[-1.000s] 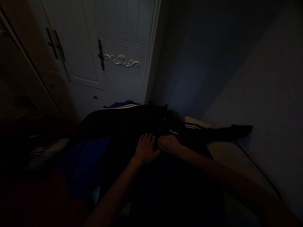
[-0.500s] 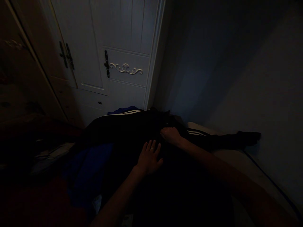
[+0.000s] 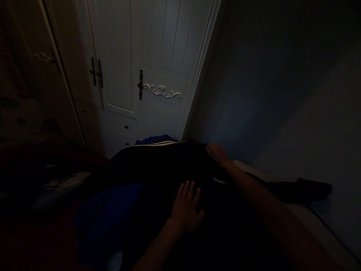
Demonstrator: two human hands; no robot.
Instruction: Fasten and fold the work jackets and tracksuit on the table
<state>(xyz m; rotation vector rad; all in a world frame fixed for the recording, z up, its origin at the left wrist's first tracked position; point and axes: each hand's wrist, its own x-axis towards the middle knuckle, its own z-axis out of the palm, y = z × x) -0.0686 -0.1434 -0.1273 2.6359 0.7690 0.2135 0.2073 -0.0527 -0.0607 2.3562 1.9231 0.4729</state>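
Note:
A black track jacket [image 3: 160, 162] with white stripes along its sleeve lies spread out in front of me in dim light. My left hand [image 3: 186, 209], a ring on one finger, rests flat on the jacket with its fingers spread. Further off and to the right, my right hand [image 3: 217, 153] is closed on the jacket near its upper edge; its fingertips are partly hidden. A small pale print [image 3: 219, 181] shows on the fabric below that hand. The other sleeve [image 3: 304, 190] stretches out to the right. Most of the jacket's folds are lost in darkness.
Blue cloth [image 3: 109, 210] shows under the jacket at the left. A white wardrobe [image 3: 160, 116] with dark handles stands behind, beside a bare wall [image 3: 318, 124] at the right. More clothes [image 3: 64, 182] lie in shadow at far left. A cord [image 3: 332, 233] runs at lower right.
The view has shifted, so the wardrobe sits further right and lower. My right hand has moved along the jacket towards its upper edge, uncovering the pale print. My left hand stays flat.

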